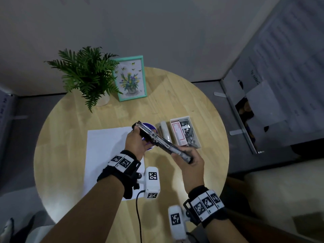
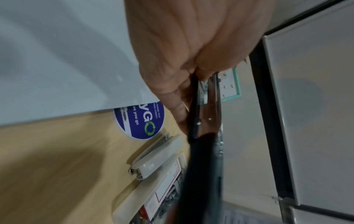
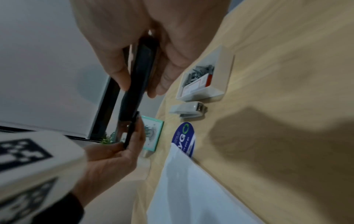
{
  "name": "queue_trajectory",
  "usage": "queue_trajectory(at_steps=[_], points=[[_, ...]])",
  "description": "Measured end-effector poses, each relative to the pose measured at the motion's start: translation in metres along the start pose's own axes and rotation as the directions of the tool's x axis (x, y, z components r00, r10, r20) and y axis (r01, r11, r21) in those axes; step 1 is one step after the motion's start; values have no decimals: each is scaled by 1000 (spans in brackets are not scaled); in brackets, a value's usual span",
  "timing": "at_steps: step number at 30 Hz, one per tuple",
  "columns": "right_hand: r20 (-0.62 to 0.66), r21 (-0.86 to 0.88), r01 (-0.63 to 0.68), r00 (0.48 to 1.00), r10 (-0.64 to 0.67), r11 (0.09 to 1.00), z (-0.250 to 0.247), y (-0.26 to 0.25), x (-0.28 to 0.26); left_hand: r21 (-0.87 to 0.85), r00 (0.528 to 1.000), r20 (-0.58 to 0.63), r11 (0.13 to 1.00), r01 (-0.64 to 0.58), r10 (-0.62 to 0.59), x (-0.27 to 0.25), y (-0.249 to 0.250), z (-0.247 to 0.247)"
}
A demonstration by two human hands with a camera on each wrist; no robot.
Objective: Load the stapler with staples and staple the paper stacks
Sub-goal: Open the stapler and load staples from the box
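Note:
A long black stapler (image 1: 161,140) with a metal staple channel is held in the air above the round wooden table (image 1: 70,137), between both hands. My left hand (image 1: 135,141) grips its far end (image 2: 203,115). My right hand (image 1: 188,161) grips its near end (image 3: 141,63), fingers curled round the black body. A white paper stack (image 1: 108,155) lies flat on the table under my left hand. A white tray (image 1: 197,128) right of the stapler holds loose staple strips (image 1: 188,132) and a red-and-white staple box (image 1: 178,134).
A small beige stapler (image 1: 164,130) lies next to the tray. A round blue sticker (image 2: 141,119) sits at the paper's far corner. A potted fern (image 1: 87,74) and a teal picture frame (image 1: 130,78) stand at the back.

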State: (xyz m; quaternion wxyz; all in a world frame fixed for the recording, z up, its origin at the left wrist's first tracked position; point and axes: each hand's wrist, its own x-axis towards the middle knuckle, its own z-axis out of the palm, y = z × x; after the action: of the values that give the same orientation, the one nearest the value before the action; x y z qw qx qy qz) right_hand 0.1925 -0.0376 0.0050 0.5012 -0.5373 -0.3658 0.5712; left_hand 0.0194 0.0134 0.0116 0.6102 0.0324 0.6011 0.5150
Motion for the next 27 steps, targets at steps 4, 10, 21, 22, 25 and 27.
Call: queue_trajectory(at_steps=[4,10,21,22,25,27], points=[[15,-70,-175,984,177,982,-12,12,-8,51,1000,-19,999,0,1,2,0,-1],[70,-454,-144,978,196,879,-40,9,17,185,997,-18,981,-65,70,4,1,7],[172,-975,203,948,269,-91,-48,-2,129,256,991,30,957,-132,129,1,-20,20],[186,-957,240,937,295,-160,-46,-1,132,253,992,29,959,-126,122,1,-20,20],[216,-907,313,920,327,-281,-42,2,138,254,994,14,961,-106,106,2,-23,16],[227,-890,332,917,328,-313,-40,2,140,247,995,3,964,-99,102,2,-22,15]])
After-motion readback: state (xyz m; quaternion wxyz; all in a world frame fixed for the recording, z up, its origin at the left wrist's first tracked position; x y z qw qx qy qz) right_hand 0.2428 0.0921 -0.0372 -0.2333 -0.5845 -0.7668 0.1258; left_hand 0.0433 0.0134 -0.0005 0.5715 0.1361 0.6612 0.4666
